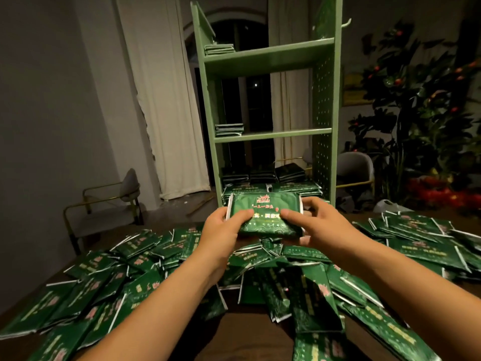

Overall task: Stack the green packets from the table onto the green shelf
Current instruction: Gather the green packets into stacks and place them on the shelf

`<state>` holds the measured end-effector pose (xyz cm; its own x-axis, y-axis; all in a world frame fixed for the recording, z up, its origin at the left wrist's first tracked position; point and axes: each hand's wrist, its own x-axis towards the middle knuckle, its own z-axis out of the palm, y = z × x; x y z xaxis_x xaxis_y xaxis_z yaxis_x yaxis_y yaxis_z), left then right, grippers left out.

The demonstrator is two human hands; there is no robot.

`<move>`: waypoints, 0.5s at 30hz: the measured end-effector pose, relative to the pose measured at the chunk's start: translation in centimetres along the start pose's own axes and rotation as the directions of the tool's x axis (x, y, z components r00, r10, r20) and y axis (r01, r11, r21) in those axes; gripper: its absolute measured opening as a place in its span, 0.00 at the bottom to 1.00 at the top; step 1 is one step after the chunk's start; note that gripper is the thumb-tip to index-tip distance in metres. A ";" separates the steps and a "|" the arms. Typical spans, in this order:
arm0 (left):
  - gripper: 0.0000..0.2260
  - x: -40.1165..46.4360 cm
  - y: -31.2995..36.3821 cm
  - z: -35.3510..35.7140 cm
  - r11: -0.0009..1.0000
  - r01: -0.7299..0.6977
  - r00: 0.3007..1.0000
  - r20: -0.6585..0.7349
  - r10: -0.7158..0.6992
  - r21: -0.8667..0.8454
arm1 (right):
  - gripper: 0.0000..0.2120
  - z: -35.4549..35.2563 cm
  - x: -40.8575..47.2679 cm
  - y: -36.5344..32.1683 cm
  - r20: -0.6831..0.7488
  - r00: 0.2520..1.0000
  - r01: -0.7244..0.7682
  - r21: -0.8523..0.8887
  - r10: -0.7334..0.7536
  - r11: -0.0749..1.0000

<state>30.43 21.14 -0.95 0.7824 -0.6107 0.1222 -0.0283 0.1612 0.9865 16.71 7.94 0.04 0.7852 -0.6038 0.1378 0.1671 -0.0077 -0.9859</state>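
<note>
A person holds one green packet (264, 214) up in the air with both hands, above the far edge of the table (250, 327) and in front of the bottom of the green shelf (270, 58). The packet is a flat, shiny rectangle with a soft, puffy middle, thin white ends and small gold and red print on top.

The left hand (221, 225) grips the packet's left end, with the thumb lying on top and the fingers curled under. The right hand (316, 222) grips the right end the same way, thumb on top, fingers below. Both bare arms reach forward from the near edge of the table and come close together at the packet.

The table is dark brown wood. A big messy pile of packets (130, 277) covers it from the left edge to the right edge, many of them tilted or lying over each other.

The shelf is tall, painted pale green, with flat boards and a side panel full of little holes. Small neat stacks of packets (229, 129) sit at the left end of two boards, and more stacks sit at the bottom.
</note>
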 end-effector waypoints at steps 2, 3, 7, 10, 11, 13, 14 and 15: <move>0.09 1.0 0.9 0.2 0.999 0.038 0.998 -0.055 -0.040 -0.036 | 0.21 -0.6 0.4 -0.5 -0.070 0.991 0.097 -0.251 -0.118 0.963; 0.09 1.7 1.3 0.3 0.997 0.056 0.995 -0.080 -0.060 -0.054 | 0.21 -1.2 0.7 -0.8 -0.091 0.961 0.193 -0.449 -0.260 0.872; 0.11 3.3 2.4 0.8 0.991 0.106 0.985 -0.125 -0.116 -0.083 | 0.28 -2.2 0.6 -1.3 0.346 0.683 0.486 -0.873 -0.643 0.046; 0.06 4.2 2.9 1.5 0.982 0.156 0.979 -0.113 -0.168 -0.108 | 0.33 -1.5 2.4 -0.4 0.507 0.638 0.399 -0.861 -0.579 -0.315; 0.06 4.5 3.0 1.7 0.978 0.170 0.977 -0.107 -0.183 -0.121 | 0.32 -1.1 3.1 -0.1 0.503 0.633 0.374 -0.864 -0.589 -0.336; 0.05 5.2 3.2 2.0 0.974 0.186 0.976 -0.092 -0.198 -0.133 | 0.27 -0.7 4.6 0.2 0.499 0.606 0.351 -0.867 -0.620 -0.354; 0.05 5.5 3.2 2.0 0.973 0.185 0.976 -0.087 -0.198 -0.135 | 0.26 -0.6 5.3 0.4 0.503 0.594 0.347 -0.865 -0.628 -0.363; 0.06 6.1 3.3 1.9 0.975 0.174 0.979 -0.086 -0.187 -0.139 | 0.24 -0.5 6.0 0.5 0.509 0.581 0.348 -0.861 -0.636 -0.371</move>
<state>33.91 16.45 3.21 0.8242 -0.5615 -0.0739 0.1949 0.1586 0.9679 21.24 3.90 0.37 0.6531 0.0597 0.7549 -0.3020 -0.8936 0.3320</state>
